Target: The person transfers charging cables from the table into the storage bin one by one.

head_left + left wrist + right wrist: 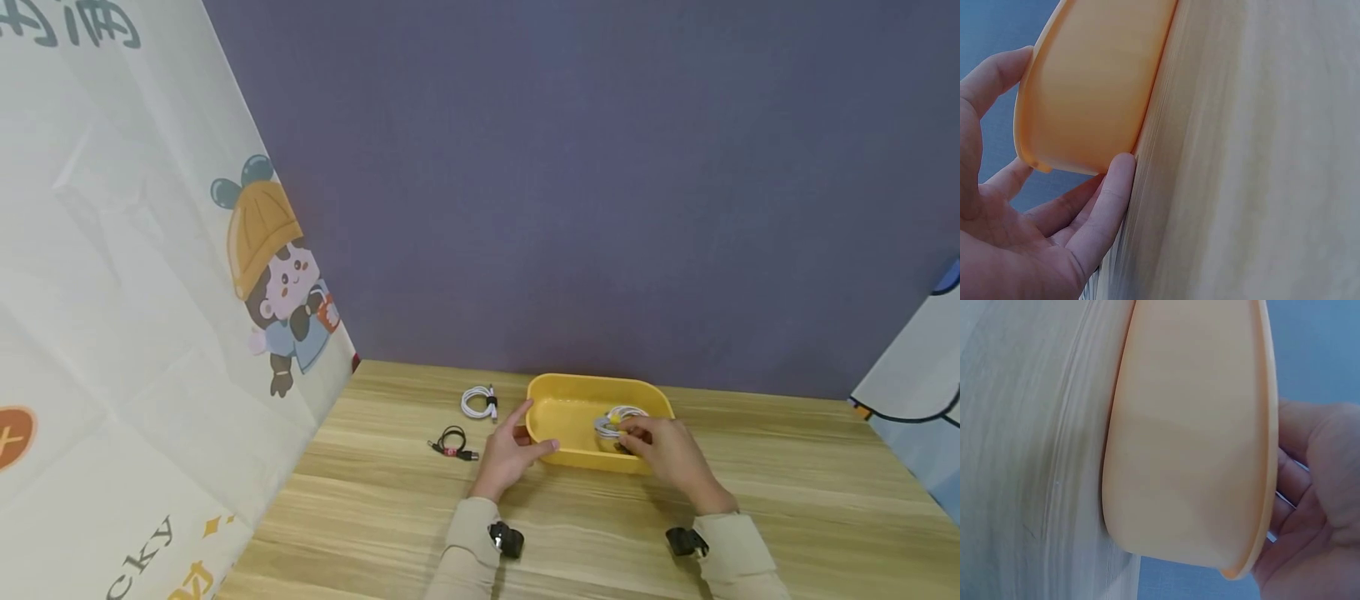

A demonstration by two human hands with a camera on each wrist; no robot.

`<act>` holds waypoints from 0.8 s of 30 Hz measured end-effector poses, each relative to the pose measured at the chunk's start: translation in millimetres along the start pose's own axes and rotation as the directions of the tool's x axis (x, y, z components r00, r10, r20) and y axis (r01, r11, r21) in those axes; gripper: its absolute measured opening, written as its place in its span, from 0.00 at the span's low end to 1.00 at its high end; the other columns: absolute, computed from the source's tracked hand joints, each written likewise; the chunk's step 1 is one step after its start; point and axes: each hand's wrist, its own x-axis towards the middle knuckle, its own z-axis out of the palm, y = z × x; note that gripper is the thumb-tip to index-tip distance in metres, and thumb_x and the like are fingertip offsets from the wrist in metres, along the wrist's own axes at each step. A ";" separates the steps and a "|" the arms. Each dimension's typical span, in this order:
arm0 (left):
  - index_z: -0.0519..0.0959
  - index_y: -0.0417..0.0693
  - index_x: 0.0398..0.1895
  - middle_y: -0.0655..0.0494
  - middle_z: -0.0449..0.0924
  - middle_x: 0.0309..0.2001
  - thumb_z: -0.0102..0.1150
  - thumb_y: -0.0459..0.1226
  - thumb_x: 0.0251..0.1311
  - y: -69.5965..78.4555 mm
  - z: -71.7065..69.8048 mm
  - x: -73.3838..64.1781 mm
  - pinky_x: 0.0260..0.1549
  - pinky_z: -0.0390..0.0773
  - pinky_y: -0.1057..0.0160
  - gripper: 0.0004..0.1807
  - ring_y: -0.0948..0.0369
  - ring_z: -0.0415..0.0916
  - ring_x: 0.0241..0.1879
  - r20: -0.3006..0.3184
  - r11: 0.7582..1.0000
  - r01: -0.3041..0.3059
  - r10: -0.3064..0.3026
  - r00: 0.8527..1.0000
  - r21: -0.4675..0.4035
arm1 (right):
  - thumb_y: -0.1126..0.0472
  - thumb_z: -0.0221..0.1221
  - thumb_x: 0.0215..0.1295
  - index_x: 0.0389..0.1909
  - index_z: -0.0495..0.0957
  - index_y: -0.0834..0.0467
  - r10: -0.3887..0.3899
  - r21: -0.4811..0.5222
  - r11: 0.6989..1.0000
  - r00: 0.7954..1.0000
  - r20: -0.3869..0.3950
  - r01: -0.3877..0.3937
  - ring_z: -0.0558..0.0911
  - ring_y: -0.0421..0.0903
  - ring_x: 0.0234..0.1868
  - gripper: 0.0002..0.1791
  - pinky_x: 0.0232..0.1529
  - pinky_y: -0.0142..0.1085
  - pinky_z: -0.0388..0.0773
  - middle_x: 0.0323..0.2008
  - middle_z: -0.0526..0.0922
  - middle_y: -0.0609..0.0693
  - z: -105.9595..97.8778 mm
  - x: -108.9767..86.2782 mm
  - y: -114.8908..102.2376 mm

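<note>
A yellow plastic bin [573,417] stands on the wooden table. At its left end my left hand [508,454] holds it, thumb at the front rim and a finger at the left rim; in the left wrist view the fingers reach round its outer wall [1097,94]. My right hand [675,454] reaches over the bin's right side, its fingertips pinching a coiled white cable [606,428] inside. A small yellow bit and something dark show by those fingertips. In the right wrist view the bin wall [1185,437] hides the fingertips and the cable.
Left of the bin lie a coiled white cable [474,403] with a black tie and, nearer, a coiled black cable [452,450] with a red tie. A dark blue-grey panel [585,208] rises behind the table; a printed white sheet [135,292] stands at left.
</note>
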 end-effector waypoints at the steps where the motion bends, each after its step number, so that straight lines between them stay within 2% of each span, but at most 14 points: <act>1: 0.65 0.63 0.78 0.46 0.86 0.53 0.78 0.50 0.53 0.1 0.2 0.2 0.38 0.81 0.67 0.48 0.65 0.82 0.44 0.001 1.000 -0.001 0.001 1.000 -0.002 | 0.60 0.67 0.66 0.46 0.88 0.55 0.001 0.003 1.000 1.000 0.001 -0.001 0.68 0.31 0.19 0.09 0.21 0.30 0.64 0.25 0.85 0.41 0.4 0.1 -0.3; 14: 0.65 0.63 0.78 0.46 0.86 0.54 0.78 0.50 0.52 -1.2 3.4 2.0 0.39 0.82 0.66 0.48 0.65 0.82 0.45 -0.006 1.000 -0.004 0.004 1.000 0.002 | 0.61 0.66 0.67 0.41 0.88 0.53 0.006 0.046 0.999 1.000 0.017 -0.006 0.74 0.29 0.23 0.05 0.24 0.29 0.70 0.28 0.88 0.43 5.0 2.2 2.3; 24: 0.65 0.63 0.78 0.46 0.85 0.54 0.78 0.50 0.53 -0.7 5.8 1.3 0.39 0.82 0.66 0.48 0.64 0.82 0.46 -0.007 1.000 0.000 0.000 1.000 0.011 | 0.59 0.66 0.68 0.40 0.88 0.53 0.014 0.048 0.999 0.999 0.033 -0.015 0.72 0.31 0.22 0.04 0.23 0.29 0.68 0.27 0.86 0.41 8.4 4.7 0.7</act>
